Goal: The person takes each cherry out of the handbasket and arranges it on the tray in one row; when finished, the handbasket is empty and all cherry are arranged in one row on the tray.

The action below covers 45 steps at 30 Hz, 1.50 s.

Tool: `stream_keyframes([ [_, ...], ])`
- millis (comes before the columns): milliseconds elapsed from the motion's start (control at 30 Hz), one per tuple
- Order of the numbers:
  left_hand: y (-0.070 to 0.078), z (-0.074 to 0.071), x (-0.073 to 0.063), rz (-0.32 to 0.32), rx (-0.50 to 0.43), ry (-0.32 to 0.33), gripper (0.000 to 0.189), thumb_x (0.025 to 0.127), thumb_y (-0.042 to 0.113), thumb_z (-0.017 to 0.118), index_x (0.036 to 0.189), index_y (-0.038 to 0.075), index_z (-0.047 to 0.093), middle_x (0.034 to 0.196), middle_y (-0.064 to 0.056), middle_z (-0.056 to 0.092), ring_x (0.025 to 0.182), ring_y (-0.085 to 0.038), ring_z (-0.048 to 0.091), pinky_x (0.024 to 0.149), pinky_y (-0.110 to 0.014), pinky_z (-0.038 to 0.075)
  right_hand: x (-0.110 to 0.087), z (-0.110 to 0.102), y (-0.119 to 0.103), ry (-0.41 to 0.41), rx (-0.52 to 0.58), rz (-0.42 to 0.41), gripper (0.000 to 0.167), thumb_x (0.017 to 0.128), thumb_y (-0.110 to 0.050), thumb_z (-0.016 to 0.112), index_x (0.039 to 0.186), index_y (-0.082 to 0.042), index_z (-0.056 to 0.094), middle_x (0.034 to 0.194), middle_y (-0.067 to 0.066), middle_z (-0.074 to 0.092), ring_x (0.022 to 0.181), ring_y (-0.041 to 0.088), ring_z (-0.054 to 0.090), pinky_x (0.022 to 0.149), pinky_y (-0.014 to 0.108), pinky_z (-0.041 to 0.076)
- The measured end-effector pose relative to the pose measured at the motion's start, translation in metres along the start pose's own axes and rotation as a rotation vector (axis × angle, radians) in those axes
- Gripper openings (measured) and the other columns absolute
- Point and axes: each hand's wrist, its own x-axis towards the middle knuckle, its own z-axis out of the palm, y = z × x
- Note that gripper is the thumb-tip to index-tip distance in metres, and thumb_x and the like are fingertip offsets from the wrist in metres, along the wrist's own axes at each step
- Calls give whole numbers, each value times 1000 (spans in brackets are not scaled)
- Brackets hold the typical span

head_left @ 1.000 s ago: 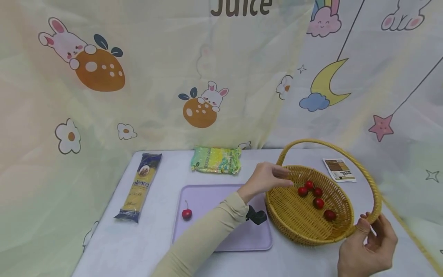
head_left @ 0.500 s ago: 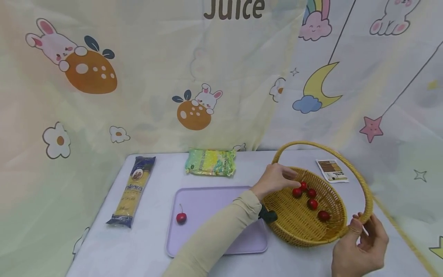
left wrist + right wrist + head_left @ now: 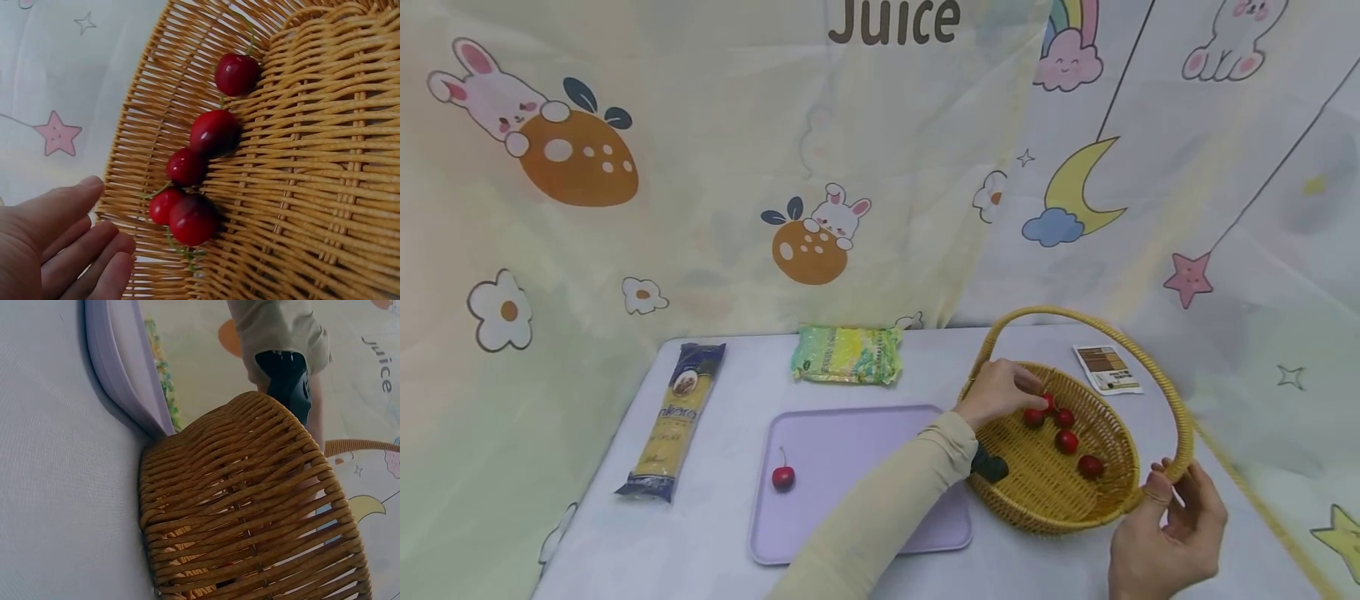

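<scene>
- Lying along the left of the tabletop (image 3: 715, 467), a pasta pack (image 3: 672, 425) slants from near left to far right; a green-and-yellow packet (image 3: 847, 354) lies behind the tray, and a brown-and-white sachet (image 3: 1107, 369) lies beyond the basket.
- Crossing above the tray, the left sleeve (image 3: 880, 500) hides part of its near right area from the head view; a patterned cloth backdrop (image 3: 700, 167) hangs behind everything.
- The lilac tray (image 3: 842, 442) carries one cherry (image 3: 783, 478), well left of the sleeve.
- On the right of the tabletop, just beside the tray, sits the woven basket (image 3: 1045, 492); five red cherries (image 3: 1066, 442) lie inside, strung along its far right wall, some with green stems.
- The basket's mouth faces up, and its handle (image 3: 1165, 389) arches from far left to near right; the row of cherries slants the same way.
- The left hand (image 3: 1000, 392) is over the basket's far left side, fingers extended near the cherries, holding nothing.
- The right hand (image 3: 1168, 525) grips the basket at the handle's near right foot, thumb on top.
</scene>
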Motion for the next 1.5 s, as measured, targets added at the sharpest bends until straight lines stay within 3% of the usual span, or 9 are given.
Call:
stream_keyframes([
  [100, -2, 3, 1, -18, 29, -12, 27, 88, 23, 87, 113, 15, 82, 102, 9, 80, 91, -3, 70, 72, -17, 53, -1, 2, -1, 4, 5, 14, 37, 100, -6, 67, 136, -3, 65, 116, -15, 66, 107, 9, 69, 92, 16, 54],
  [433, -14, 14, 9, -17, 160, -31, 23, 86, 22, 88, 108, 16, 84, 105, 9, 79, 98, -6, 67, 71, -15, 50, -1, 3, -4, 20, -10, 28, 35, 100, -5, 67, 135, -2, 65, 115, -14, 68, 106, 9, 69, 91, 15, 54],
  [667, -15, 16, 13, -30, 247, -41, 29, 84, 25, 90, 112, 18, 83, 106, 11, 78, 78, -2, 68, 64, -14, 51, 0, 5, -6, 17, -3, 17, 35, 100, -5, 68, 134, -1, 65, 115, -14, 68, 105, 9, 69, 90, 14, 54],
  [933, -15, 18, 13, 21, 367, -88, 33, 84, 28, 90, 116, 24, 82, 122, 14, 75, 112, -4, 67, 85, -13, 51, 0, 5, -5, 15, 4, 27, 36, 99, -4, 68, 135, -1, 65, 115, -13, 68, 106, 10, 69, 91, 15, 54],
  [1067, -18, 20, 15, 46, 389, -96, 29, 86, 28, 89, 114, 26, 82, 125, 15, 74, 115, -4, 66, 88, -13, 51, -1, 4, -6, 25, 9, 36, 36, 99, -7, 69, 134, -1, 66, 115, -11, 69, 105, 11, 69, 91, 16, 55],
  [1233, -21, 19, 16, 72, 394, -101, 26, 87, 27, 88, 112, 28, 83, 116, 16, 76, 109, -2, 67, 82, -11, 49, -1, 5, -6, 17, 3, 29, 36, 99, -8, 69, 135, -2, 66, 116, -11, 69, 106, 11, 69, 91, 15, 54],
  [1500, -12, 13, 12, 75, 270, -131, 27, 88, 27, 87, 115, 26, 82, 107, 16, 79, 100, 2, 67, 75, -10, 49, -1, 5, -6, 51, -11, 53, 36, 98, -12, 71, 134, -5, 67, 114, -13, 70, 106, 9, 70, 93, 17, 55],
])
